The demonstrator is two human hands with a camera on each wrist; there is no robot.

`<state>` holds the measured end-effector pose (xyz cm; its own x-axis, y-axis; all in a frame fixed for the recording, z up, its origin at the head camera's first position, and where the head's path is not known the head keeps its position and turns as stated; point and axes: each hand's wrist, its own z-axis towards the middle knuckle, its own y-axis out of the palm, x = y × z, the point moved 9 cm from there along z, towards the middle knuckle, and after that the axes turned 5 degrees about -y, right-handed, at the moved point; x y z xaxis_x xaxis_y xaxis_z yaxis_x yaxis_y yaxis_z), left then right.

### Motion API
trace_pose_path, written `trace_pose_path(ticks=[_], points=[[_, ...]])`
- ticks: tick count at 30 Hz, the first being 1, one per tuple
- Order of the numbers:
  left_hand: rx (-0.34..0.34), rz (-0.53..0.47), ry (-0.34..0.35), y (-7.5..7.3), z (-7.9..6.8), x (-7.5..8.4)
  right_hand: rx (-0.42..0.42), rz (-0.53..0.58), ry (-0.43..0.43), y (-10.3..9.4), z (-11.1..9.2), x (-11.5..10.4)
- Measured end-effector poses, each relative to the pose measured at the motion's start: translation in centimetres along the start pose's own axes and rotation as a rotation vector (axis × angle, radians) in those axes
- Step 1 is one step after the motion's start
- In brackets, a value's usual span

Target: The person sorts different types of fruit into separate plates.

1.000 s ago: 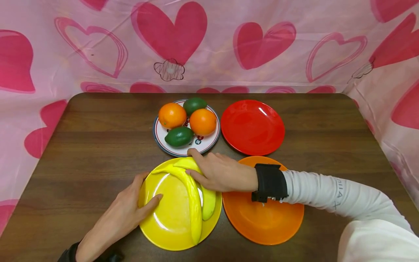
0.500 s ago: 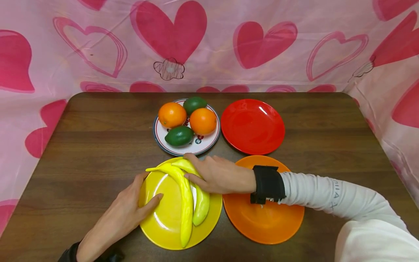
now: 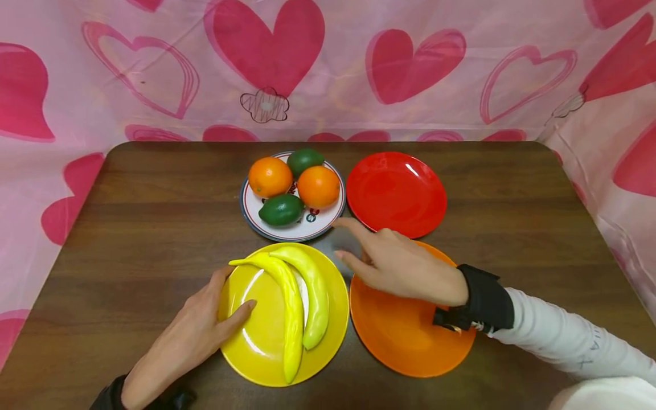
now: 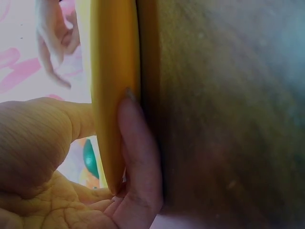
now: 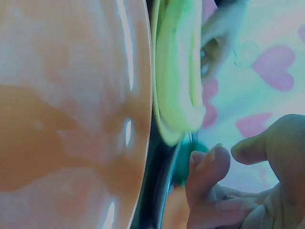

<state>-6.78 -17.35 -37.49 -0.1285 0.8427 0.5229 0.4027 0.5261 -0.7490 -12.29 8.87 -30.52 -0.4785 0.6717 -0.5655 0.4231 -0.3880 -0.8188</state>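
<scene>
Gripping the left rim of the yellow plate (image 3: 269,324): left hand (image 3: 200,322), thumb above, fingers (image 4: 140,143) folded beneath. Thumb and forefinger apart, holding nothing: right hand (image 3: 405,267), above the orange plate (image 3: 405,347) at its far rim. Contents, yellow plate: bright banana (image 3: 293,313) down the middle; paler banana (image 3: 319,296) to its right. Towards the desk (image 3: 533,228)'s far edge: white plate (image 3: 294,232) bearing oranges (image 3: 318,187) and green fruits (image 3: 281,210); red plate (image 3: 397,193). Likely hazards: tilting the gripped rim could roll both bananas off the right rim; a low-swinging black wristband (image 3: 484,296) could knock the orange plate.
</scene>
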Motion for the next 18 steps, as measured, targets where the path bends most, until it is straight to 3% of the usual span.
trace_pose_path(ticks=[6,11,18], points=[[-0.003,0.0,0.01,-0.1,0.1,0.0,0.029,0.018,0.207,-2.3,-4.6,3.9],[0.0,0.0,0.011,0.0,0.1,0.0,0.126,-0.04,0.3,-4.0,-8.5,6.5],[0.042,0.007,0.049,-0.2,0.1,0.2,0.179,-0.049,0.495,-3.9,-13.2,9.7]])
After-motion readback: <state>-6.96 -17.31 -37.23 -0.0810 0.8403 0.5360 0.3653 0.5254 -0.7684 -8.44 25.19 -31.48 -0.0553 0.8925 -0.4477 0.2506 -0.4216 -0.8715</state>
